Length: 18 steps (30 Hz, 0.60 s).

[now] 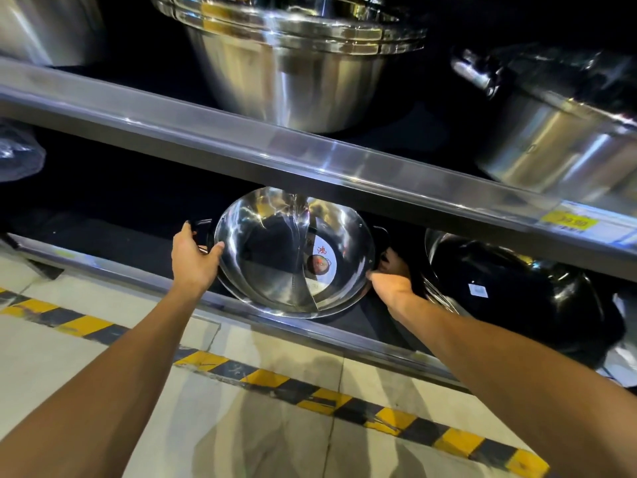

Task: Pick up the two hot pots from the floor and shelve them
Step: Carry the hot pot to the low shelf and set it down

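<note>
A shiny steel hot pot [269,257] with a curved divider and a round paper label inside sits tilted on the bottom shelf [144,270]. A second rim shows just beneath it, so two pots seem stacked. My left hand [194,258] grips the black left handle and the rim. My right hand [393,281] holds the rim by the black right handle, its fingers partly hidden behind the pot. The pot's far edge is hidden by the shelf above.
The upper shelf [310,157] carries stacked steel bowls [289,63] and a large lidded stockpot [558,125]. A black wok [517,291] lies right of the hot pot. A yellow price tag [568,220] hangs on the shelf edge. Yellow-black tape [310,391] runs along the floor.
</note>
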{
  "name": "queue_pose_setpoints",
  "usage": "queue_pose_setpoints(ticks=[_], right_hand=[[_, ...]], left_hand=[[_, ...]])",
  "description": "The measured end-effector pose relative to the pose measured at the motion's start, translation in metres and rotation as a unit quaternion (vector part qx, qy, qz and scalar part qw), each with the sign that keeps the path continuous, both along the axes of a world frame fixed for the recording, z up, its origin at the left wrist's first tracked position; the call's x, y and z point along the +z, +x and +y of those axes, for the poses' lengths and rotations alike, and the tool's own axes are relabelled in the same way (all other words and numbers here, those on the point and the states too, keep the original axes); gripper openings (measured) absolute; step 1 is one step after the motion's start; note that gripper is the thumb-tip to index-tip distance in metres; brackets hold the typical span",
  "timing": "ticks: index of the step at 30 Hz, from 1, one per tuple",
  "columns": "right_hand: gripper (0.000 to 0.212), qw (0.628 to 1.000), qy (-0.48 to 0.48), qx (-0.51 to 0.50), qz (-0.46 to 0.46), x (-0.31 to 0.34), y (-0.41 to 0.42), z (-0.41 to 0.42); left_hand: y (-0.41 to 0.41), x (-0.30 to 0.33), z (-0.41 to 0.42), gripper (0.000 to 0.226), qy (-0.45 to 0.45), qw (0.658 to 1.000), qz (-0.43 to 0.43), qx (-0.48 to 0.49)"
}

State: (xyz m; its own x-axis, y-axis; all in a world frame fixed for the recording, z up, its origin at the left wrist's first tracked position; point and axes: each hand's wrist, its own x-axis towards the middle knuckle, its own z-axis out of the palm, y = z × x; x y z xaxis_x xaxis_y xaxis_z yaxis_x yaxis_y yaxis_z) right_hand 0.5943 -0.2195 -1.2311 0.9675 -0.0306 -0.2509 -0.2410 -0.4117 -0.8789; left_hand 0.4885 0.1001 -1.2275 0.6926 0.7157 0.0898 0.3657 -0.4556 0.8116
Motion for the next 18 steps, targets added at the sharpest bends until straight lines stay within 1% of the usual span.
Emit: queue_pose_setpoints(ticks=[2, 5, 7, 10, 11, 13, 14, 16, 18], right_hand=[[0.067, 1.0, -0.007, 0.003, 0.012, -0.001, 0.001, 0.0], [0.07, 0.997, -0.063, 0.019, 0.026, 0.001, -0.001, -0.002], [0.068, 0.993, -0.11, 0.035, 0.026, 0.006, -0.006, -0.004], [0.069, 0.986, -0.15, 0.062, 0.041, 0.015, -0.017, -0.006], [0.066, 0.984, -0.158, 0.076, 0.044, 0.017, -0.022, -0.005], [0.049, 0.976, -0.185, 0.107, 0.028, 0.018, -0.034, -0.006], [0.046, 0.97, -0.208, 0.123, 0.013, 0.015, -0.04, -0.008], [0.054, 0.95, -0.272, 0.151, -0.031, 0.008, -0.052, -0.012], [0.06, 0.925, -0.311, 0.194, -0.097, 0.001, -0.06, -0.016]], left_hand=[[-0.001, -0.001, 0.002, 0.07, -0.027, 0.999, 0.013, -0.02], [-0.008, -0.007, 0.005, 0.086, -0.083, 0.993, 0.051, -0.072], [-0.013, -0.007, 0.007, 0.092, -0.079, 0.99, 0.069, -0.091], [-0.02, 0.001, 0.004, 0.099, -0.043, 0.99, 0.075, -0.114], [-0.024, 0.004, 0.001, 0.1, -0.035, 0.989, 0.076, -0.124], [-0.035, 0.003, -0.007, 0.102, -0.018, 0.985, 0.093, -0.141], [-0.043, 0.001, -0.013, 0.102, -0.002, 0.984, 0.108, -0.143], [-0.06, -0.005, -0.026, 0.1, 0.064, 0.978, 0.137, -0.142], [-0.074, -0.011, -0.04, 0.095, 0.144, 0.966, 0.135, -0.165]])
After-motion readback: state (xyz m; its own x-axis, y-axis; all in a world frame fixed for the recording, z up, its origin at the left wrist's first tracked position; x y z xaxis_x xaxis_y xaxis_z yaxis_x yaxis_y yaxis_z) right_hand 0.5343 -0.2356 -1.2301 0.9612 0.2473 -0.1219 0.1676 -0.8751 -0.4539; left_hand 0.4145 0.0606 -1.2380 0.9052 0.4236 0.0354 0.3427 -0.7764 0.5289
